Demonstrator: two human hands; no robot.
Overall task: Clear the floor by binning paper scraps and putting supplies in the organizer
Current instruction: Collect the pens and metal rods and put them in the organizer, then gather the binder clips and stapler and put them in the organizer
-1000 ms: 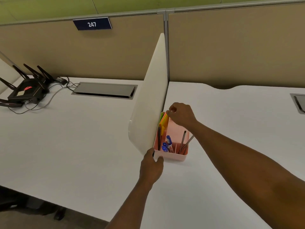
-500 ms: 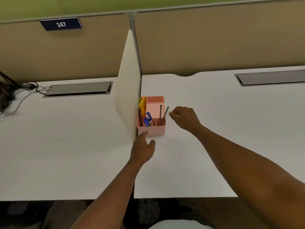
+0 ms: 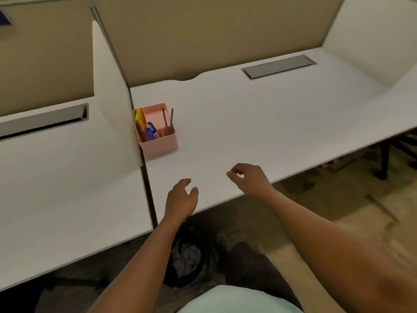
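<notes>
Organizer: pink organizer (image 3: pixel 158 134) upright on white desk (image 3: pixel 259 123), far left, touching the white divider (image 3: pixel 112 105); pens, pencils & bright sticky notes inside.
L hand: left hand (image 3: pixel 180 199) over near desk edge, fingers loosely curled, holds nothing.
R hand: right hand (image 3: pixel 250 177) just right of it, thumb & forefinger near each other, nothing seen between them.
Bin: dark bin (image 3: pixel 187 258) under desk w/ crumpled paper scraps (image 3: pixel 187 260) inside.

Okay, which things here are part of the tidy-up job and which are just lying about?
Part of the job: pink organizer holding blue pens and pencils; dark bin with crumpled paper.
Lying about: white divider; desk cable hatch.
</notes>
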